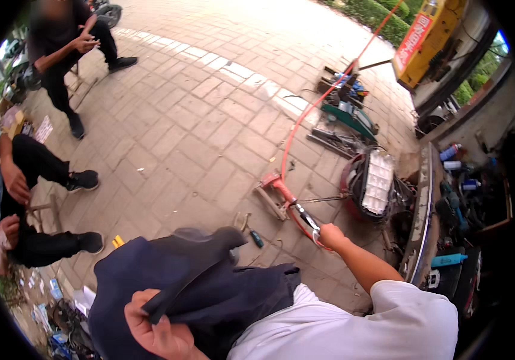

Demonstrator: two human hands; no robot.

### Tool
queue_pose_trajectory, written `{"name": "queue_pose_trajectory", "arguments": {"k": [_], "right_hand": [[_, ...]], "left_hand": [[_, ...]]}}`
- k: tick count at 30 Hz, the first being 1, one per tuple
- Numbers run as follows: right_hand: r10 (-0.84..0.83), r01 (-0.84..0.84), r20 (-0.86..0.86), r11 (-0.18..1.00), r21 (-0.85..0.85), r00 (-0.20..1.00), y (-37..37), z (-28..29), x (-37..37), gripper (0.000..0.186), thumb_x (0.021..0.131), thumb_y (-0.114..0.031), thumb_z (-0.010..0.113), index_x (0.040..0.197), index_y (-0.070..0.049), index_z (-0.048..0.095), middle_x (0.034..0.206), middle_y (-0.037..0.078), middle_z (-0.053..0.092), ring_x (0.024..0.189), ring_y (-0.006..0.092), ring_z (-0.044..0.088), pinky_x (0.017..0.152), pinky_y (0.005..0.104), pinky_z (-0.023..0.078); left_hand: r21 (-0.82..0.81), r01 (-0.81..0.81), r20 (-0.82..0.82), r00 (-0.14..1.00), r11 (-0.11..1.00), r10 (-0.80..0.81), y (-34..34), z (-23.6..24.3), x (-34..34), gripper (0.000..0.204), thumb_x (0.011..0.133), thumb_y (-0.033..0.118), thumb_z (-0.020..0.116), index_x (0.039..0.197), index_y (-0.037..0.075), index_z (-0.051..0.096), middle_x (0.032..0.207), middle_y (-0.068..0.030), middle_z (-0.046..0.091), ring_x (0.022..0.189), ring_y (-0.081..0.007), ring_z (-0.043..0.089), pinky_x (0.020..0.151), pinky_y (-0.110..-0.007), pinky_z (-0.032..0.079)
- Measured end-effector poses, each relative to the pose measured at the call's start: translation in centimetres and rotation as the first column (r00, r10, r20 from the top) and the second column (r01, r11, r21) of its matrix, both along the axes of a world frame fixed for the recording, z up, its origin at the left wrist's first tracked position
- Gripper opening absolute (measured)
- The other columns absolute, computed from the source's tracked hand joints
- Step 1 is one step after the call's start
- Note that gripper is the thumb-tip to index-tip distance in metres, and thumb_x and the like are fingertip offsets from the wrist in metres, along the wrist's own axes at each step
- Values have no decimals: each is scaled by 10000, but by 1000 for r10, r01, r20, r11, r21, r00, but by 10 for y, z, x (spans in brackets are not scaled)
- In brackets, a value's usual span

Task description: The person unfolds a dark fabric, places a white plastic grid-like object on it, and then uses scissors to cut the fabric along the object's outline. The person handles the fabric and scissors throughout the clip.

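Observation:
My left hand (160, 329) is closed on a dark flat strip (186, 287), pinched between thumb and fingers above my lap. The strip runs up toward a dark, rounded piece (212, 241) over my knees; whether they are one piece I cannot tell. Out to the right, my right hand (333, 236) is wrapped around the near end of a silver and black hand tool (306, 217). Its far end meets or overlaps a red-orange handle-like part (282, 189) on the paving. A red hose (298, 127) curves down beside that part and loops near my right hand.
A green-handled tool (257, 239) lies on the paving ahead. To the right stand a bucket with a white tray (379, 182), a green toolbox (350, 122) and a cluttered bench (426, 216). Two seated people (65, 60) are at the left. A yellow machine (428, 42) stands far right.

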State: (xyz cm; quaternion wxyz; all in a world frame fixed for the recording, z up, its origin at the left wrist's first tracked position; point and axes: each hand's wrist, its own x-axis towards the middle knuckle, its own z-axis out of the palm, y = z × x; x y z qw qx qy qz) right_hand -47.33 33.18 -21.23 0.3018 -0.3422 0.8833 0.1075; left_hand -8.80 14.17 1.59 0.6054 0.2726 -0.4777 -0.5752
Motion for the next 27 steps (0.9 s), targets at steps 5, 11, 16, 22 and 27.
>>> {"name": "queue_pose_trajectory", "arguments": {"k": [5,11,16,22,27], "right_hand": [[452,-148,267,694,-705,851,-128,111,64,666,769,-342,761,1303,-34,507,1274,217,548,1174,336,539,997,392,427],[780,-145,511,588,-795,360,-232,150,173,350,817,-105,706,1142,-17,612,1070,141,629,1002,224,588,885,329,453],[620,170,731,718,-675,283,-231,122,196,354,875,-80,569,1210,6,496,1210,96,540,1073,202,545,921,301,430],[611,333,735,656,-677,292,-252,83,201,541,933,-267,499,1401,-34,359,1327,121,474,1207,231,475,1024,334,375],[658,228,655,619,-752,372,-275,93,217,516,910,-250,505,1359,-36,370,1298,120,482,1186,235,483,1012,341,379]], "left_hand": [[183,-167,8,986,969,168,-8,-12,7,236,853,60,630,1062,-2,539,1011,-51,573,930,-127,535,894,-265,415],[-8,-142,414,900,990,133,11,0,29,265,822,53,694,1039,21,547,1086,-106,584,1015,-205,555,916,-307,427],[-185,-123,978,-123,975,170,53,17,84,554,714,364,761,1180,121,584,1431,-130,377,1369,-380,266,1082,-633,172],[-384,-456,920,-119,803,373,109,-14,98,381,610,78,716,975,176,662,1443,-96,367,1393,-427,214,1078,-667,108],[-274,-784,835,93,557,542,116,-24,94,445,594,-78,600,999,103,628,1401,-158,394,1360,-483,267,1061,-641,256]]}}
